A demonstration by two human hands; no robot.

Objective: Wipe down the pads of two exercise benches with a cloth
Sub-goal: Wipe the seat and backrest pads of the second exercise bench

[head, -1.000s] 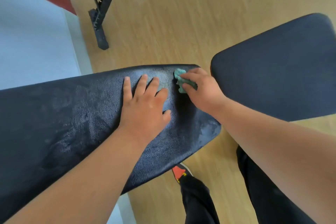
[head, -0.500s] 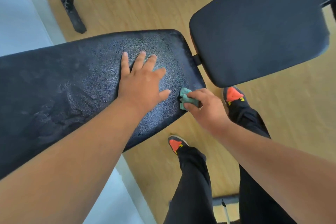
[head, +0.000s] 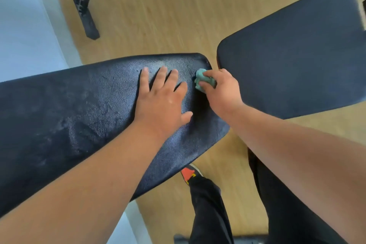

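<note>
A long black textured bench pad (head: 79, 109) runs from the left edge to the middle, with dull smears on its surface. My left hand (head: 164, 99) lies flat on it, fingers spread, holding nothing. My right hand (head: 221, 91) is closed around a small crumpled teal cloth (head: 203, 80) and presses it against the pad's far right corner. A second, smooth black pad (head: 297, 53) sits just to the right, separated by a narrow gap.
Wood-look floor (head: 158, 16) lies beneath. A black metal frame leg (head: 85, 6) stands at the upper left beside a white wall (head: 23, 25). My black trousers (head: 210, 210) and an orange-and-black shoe (head: 189, 173) are below the pad's near corner.
My right hand has carried the cloth from the pad's near right edge up to its far right corner. The left hand has stayed flat on the pad. The camera view shifted.
</note>
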